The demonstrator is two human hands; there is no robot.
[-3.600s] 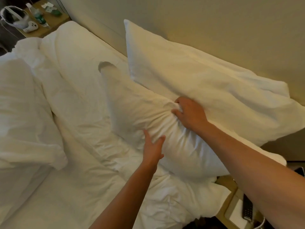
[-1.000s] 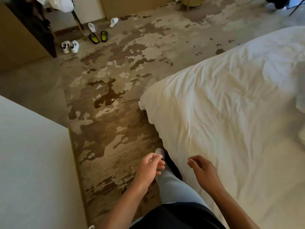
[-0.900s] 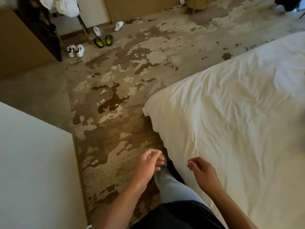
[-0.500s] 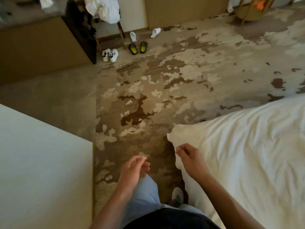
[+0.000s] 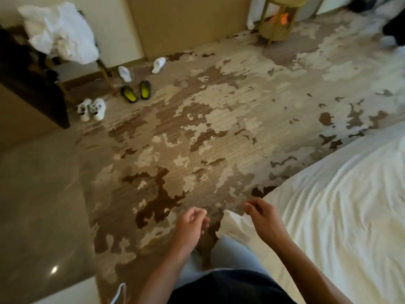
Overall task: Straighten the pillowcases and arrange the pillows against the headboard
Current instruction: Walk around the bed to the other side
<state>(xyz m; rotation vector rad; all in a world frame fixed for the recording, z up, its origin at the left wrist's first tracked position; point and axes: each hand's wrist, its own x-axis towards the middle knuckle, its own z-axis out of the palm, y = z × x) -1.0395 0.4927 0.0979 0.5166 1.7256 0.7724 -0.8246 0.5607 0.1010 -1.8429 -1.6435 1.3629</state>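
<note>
No pillow or headboard is in view. The bed [image 5: 341,216] with its wrinkled white sheet fills the lower right, its corner hanging near my legs. My left hand [image 5: 190,224] hangs over the carpet with loosely curled fingers and holds nothing. My right hand [image 5: 263,216] hovers just above the bed's corner, fingers loosely curled, also holding nothing.
Patterned brown and beige carpet [image 5: 208,128] spreads ahead. Several shoes and slippers [image 5: 135,91] lie at the far left near a dark cabinet [image 5: 28,84] topped with white cloth [image 5: 61,31]. A round gold side table [image 5: 280,18] stands at the back. Another white surface [image 5: 65,292] sits at lower left.
I have left the pillows and turned toward the room. Over the last second the view has swung further from the bed, and both hands stay loosely curled in front of me.
</note>
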